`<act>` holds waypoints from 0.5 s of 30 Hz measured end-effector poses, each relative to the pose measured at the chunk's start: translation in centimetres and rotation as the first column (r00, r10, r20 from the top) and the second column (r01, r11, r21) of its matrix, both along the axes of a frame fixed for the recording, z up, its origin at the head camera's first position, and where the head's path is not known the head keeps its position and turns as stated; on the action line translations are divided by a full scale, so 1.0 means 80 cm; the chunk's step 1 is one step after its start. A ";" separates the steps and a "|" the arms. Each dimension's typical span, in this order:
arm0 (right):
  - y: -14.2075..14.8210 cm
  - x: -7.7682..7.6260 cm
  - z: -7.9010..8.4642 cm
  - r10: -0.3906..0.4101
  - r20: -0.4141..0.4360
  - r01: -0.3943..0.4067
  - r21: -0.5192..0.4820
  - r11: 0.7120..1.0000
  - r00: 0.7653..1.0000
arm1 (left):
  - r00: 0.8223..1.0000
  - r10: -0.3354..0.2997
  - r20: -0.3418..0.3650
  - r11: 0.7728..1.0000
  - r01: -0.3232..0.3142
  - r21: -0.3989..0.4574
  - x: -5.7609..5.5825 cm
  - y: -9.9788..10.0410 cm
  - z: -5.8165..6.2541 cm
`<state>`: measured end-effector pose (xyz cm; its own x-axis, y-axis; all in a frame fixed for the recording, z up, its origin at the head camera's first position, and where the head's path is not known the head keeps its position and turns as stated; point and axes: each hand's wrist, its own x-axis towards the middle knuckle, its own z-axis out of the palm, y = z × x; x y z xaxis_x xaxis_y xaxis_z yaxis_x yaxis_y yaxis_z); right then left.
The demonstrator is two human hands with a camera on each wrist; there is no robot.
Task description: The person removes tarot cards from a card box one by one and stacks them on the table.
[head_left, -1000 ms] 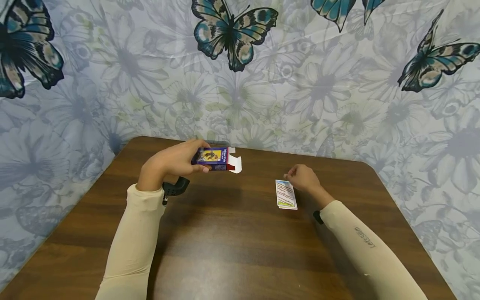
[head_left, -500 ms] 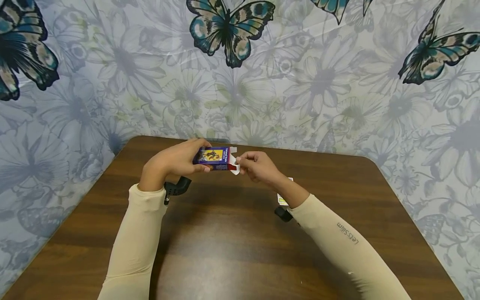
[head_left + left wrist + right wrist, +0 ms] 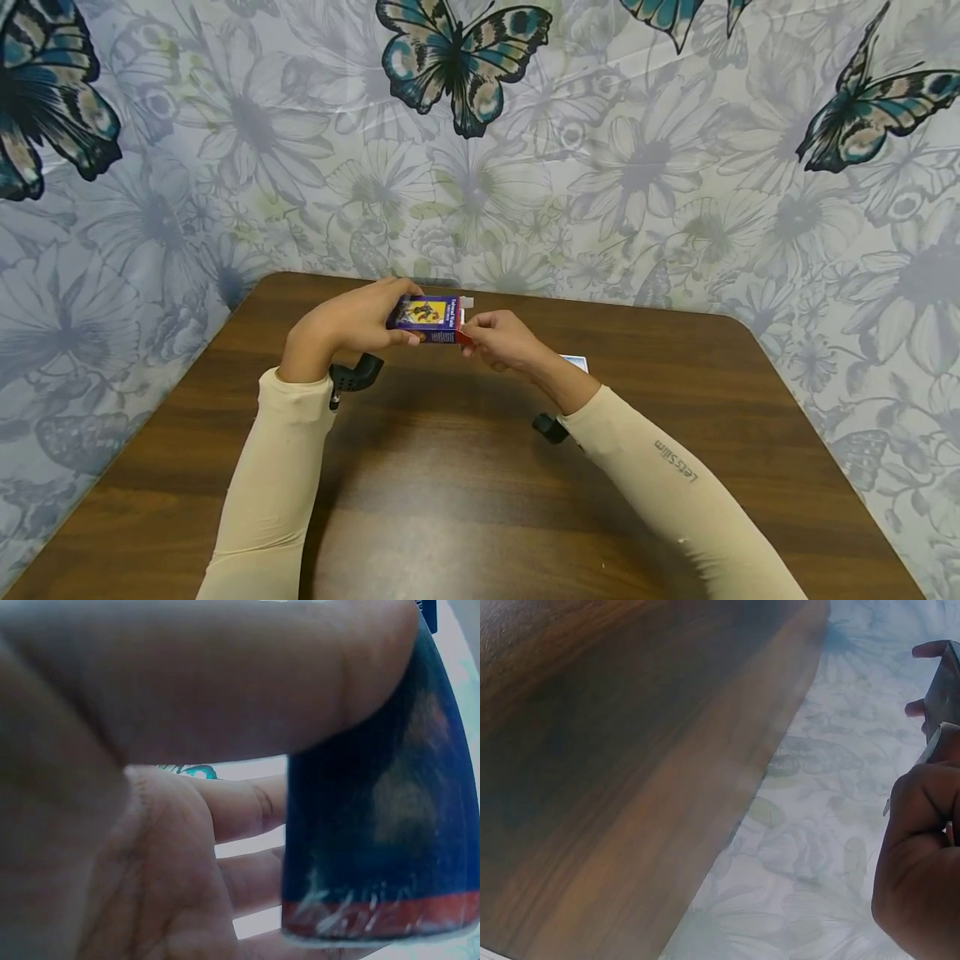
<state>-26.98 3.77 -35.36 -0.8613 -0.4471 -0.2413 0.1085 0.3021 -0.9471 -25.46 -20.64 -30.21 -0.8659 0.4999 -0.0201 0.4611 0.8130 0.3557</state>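
My left hand (image 3: 352, 321) grips a small blue and yellow card box (image 3: 422, 312) above the far part of the table, thumb along the near side. The box's open end points right, and a white side flap (image 3: 467, 302) sticks out from it. At that end my right hand (image 3: 506, 340) pinches the box's end flap, which its fingers mostly hide; a bit of red shows by the thumb. In the left wrist view the box (image 3: 382, 825) lies between thumb and fingers. A stack of cards (image 3: 576, 362) on the table is mostly hidden behind my right wrist.
The brown wooden table (image 3: 450, 500) reaches back to a wall cloth (image 3: 600, 167) printed with flowers and butterflies. Dark wrist cameras sit under both sleeves.
My right hand has left the card stack and moved left to the box's open end, where its fingers have closed on the end flap. The left hand holds the box nearly still.
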 end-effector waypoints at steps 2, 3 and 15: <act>0.002 0.001 0.002 0.001 0.016 -0.001 -0.022 1.000 1.000 | 1.000 -0.006 -0.002 1.000 0.006 0.003 0.001 -0.001 0.000; 0.003 0.002 0.003 -0.003 0.022 0.004 -0.033 0.999 1.000 | 1.000 -0.008 -0.003 1.000 0.008 0.004 0.001 -0.001 0.000; 0.027 0.000 0.001 -0.026 0.031 0.029 -0.078 0.997 0.999 | 1.000 -0.001 -0.007 1.000 0.001 -0.004 0.002 -0.003 0.001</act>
<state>-27.00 5.96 -35.26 -0.8665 -0.4418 -0.2322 0.1446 0.2232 -0.9640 -25.30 -20.91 -30.14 -0.8654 0.5009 -0.0161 0.4645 0.8138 0.3492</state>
